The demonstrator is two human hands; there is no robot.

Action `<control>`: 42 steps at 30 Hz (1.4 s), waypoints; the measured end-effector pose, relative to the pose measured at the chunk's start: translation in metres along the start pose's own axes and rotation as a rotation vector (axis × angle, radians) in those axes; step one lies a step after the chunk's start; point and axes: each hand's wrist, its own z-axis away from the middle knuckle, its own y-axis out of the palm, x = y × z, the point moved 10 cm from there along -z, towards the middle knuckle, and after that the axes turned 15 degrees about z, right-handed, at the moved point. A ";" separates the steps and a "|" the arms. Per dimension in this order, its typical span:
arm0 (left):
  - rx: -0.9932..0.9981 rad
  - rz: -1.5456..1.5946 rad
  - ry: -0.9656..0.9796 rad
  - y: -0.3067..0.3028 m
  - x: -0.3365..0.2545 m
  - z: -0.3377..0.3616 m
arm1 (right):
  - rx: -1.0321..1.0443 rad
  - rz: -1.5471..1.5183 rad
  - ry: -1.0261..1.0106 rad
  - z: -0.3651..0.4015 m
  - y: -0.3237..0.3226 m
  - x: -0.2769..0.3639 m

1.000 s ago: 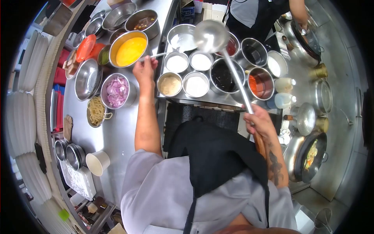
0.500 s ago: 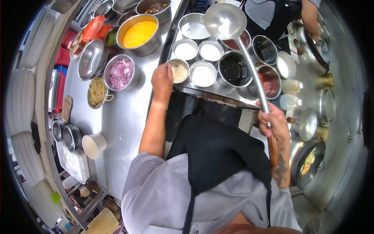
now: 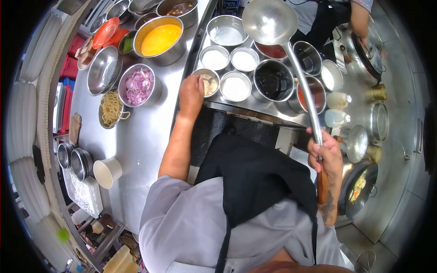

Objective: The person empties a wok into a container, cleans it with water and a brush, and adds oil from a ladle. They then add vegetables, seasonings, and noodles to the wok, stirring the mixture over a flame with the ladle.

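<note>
My right hand [image 3: 325,152] is wrapped round a long-handled metal ladle [image 3: 269,22] with a wooden grip. Its round bowl is raised over the seasoning tins. At the near left tin [image 3: 208,83], which holds a pale, garlic-like paste, my left hand [image 3: 190,95] has its fingers closed together by the rim. What those fingers hold, if anything, is hidden. Beside that tin stand tins of white powder [image 3: 235,86] and a tin of dark liquid [image 3: 273,80]. A reddish sauce tin [image 3: 311,94] sits behind the ladle's handle.
A steel counter on the left bears a pot of yellow liquid [image 3: 160,40], sliced red onions [image 3: 138,86], noodles [image 3: 110,109] and a paper tub [image 3: 107,173]. On the right a wok [image 3: 358,189] contains food. Another person's arm [image 3: 359,22] reaches over a pan at the back right.
The ladle and my right hand have shifted slightly right, with the hand a little lower. My left hand stays by the pale paste tin. The view has moved slightly.
</note>
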 end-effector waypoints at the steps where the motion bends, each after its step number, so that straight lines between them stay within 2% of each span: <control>1: 0.000 0.001 -0.002 0.000 0.000 0.001 | -0.001 -0.004 0.005 0.000 0.000 -0.001; 14: -0.025 0.124 -0.093 -0.012 0.003 0.003 | 0.028 -0.042 0.040 -0.004 0.011 -0.008; 17: 0.034 0.070 -0.183 -0.011 0.015 0.009 | 0.037 -0.042 0.051 -0.004 0.012 -0.007; 20: -0.052 0.158 -0.136 -0.023 0.000 0.008 | 0.057 -0.050 0.059 -0.004 0.013 -0.006; 27: -0.144 0.278 -0.353 -0.035 0.063 0.031 | 0.101 -0.079 0.082 -0.002 0.013 -0.011; 29: -0.218 0.398 -0.454 -0.038 0.106 0.052 | 0.112 -0.090 0.089 -0.001 0.013 -0.015; 30: -0.255 0.458 -0.505 -0.040 0.111 0.056 | 0.112 -0.092 0.094 -0.001 0.014 -0.017; 31: -0.280 0.485 -0.644 -0.041 0.122 0.067 | 0.111 -0.094 0.099 -0.001 0.014 -0.019; 35: -0.399 0.662 -0.772 -0.056 0.125 0.077 | 0.142 -0.011 0.152 -0.002 0.014 -0.032; 39: -0.447 0.792 -0.633 -0.076 0.077 0.041 | 0.196 0.056 0.212 -0.008 0.018 -0.053; 42: -0.339 0.224 -0.208 -0.103 -0.014 -0.001 | 0.251 0.086 0.267 -0.014 0.020 -0.071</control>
